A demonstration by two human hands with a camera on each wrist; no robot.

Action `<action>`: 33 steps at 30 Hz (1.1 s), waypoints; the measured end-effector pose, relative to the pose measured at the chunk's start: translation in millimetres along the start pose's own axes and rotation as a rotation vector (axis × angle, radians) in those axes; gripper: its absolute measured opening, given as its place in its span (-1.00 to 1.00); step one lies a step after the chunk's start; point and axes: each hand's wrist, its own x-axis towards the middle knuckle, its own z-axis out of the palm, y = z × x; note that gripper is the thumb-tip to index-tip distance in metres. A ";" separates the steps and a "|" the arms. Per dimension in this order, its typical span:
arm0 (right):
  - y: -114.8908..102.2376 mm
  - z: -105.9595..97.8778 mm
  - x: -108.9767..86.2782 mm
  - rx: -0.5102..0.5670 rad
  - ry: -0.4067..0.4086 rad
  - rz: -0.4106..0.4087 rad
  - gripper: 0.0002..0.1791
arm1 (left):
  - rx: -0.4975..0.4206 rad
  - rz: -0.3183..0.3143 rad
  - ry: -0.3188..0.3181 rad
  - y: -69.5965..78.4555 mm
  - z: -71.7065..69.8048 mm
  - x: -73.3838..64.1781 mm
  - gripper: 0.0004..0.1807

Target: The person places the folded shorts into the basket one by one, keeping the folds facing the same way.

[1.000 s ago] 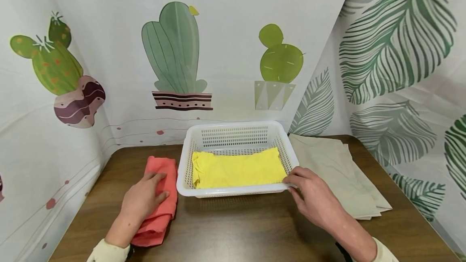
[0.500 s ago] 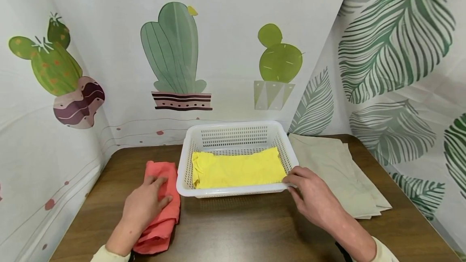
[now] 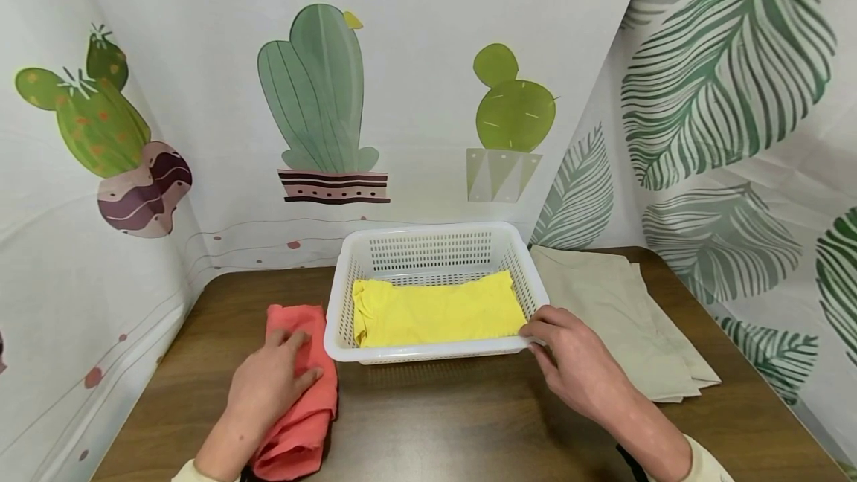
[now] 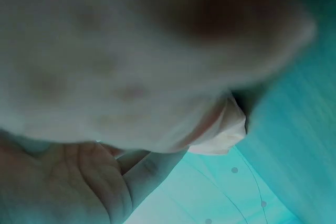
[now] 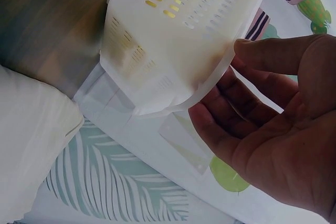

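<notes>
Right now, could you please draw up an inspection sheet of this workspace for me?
Surface: brown wood-grain table; a beige cloth lies flat to the basket's right.
Job's things: white basket with a folded yellow cloth inside; folded red cloth on the table to its left.
Clutter: nothing seen.
Left hand: rests on the red cloth.
Right hand: thumb and fingers pinch the basket's rim at its near right corner.
Cables: nothing seen.
Surroundings: white fabric backdrop printed with cacti and leaves.
</notes>
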 end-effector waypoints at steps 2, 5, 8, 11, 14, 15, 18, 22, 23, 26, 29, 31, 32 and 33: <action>0.0 0.1 -0.1 0.000 -0.001 0.001 -0.74 | 0.002 -0.002 -0.006 1.0 0.1 -0.7 -0.25; -0.1 0.0 -0.1 0.001 -0.003 0.004 -0.74 | 0.006 -0.005 -0.013 2.4 0.1 -2.1 -0.24; -0.4 -0.1 0.0 0.003 -0.007 0.007 -0.73 | 0.008 -0.008 -0.021 4.3 -0.2 -3.1 -0.24; -0.3 -0.1 0.2 0.003 -0.007 0.006 -0.73 | 0.005 -0.015 -0.032 6.5 -0.5 -4.3 -0.25; 0.1 0.0 0.3 0.003 -0.003 0.001 -0.73 | 0.002 -0.019 -0.037 8.8 -0.3 -5.8 -0.26; 0.2 0.1 0.3 0.003 -0.003 0.001 -0.73 | 0.000 -0.020 -0.038 9.6 -0.1 -6.5 -0.27; 0.2 0.3 0.3 0.002 -0.004 0.003 -0.72 | -0.011 -0.022 -0.042 12.5 0.1 -8.9 -0.30; -0.1 0.5 0.4 -0.003 -0.011 0.009 -0.73 | -0.018 -0.025 -0.052 16.8 -0.1 -11.4 -0.30; -0.2 0.5 0.4 -0.005 -0.013 0.010 -0.73 | -0.017 -0.027 -0.053 17.7 0.0 -11.8 -0.30; -0.4 0.5 0.5 -0.008 -0.019 0.014 -0.73 | -0.010 -0.030 -0.062 20.1 0.1 -12.8 -0.27; -0.3 0.4 0.6 -0.007 -0.022 0.016 -0.73 | -0.009 -0.036 -0.070 22.1 0.4 -13.6 -0.23; -0.1 0.3 0.6 -0.003 -0.022 0.014 -0.73 | -0.010 -0.039 -0.077 23.6 0.4 -14.2 -0.20; 0.0 0.2 0.6 -0.001 -0.021 0.013 -0.73 | -0.010 -0.040 -0.080 24.6 0.2 -14.5 -0.18; 0.2 0.2 0.6 0.000 -0.019 0.011 -0.73 | -0.009 -0.040 -0.084 25.5 0.1 -14.7 -0.16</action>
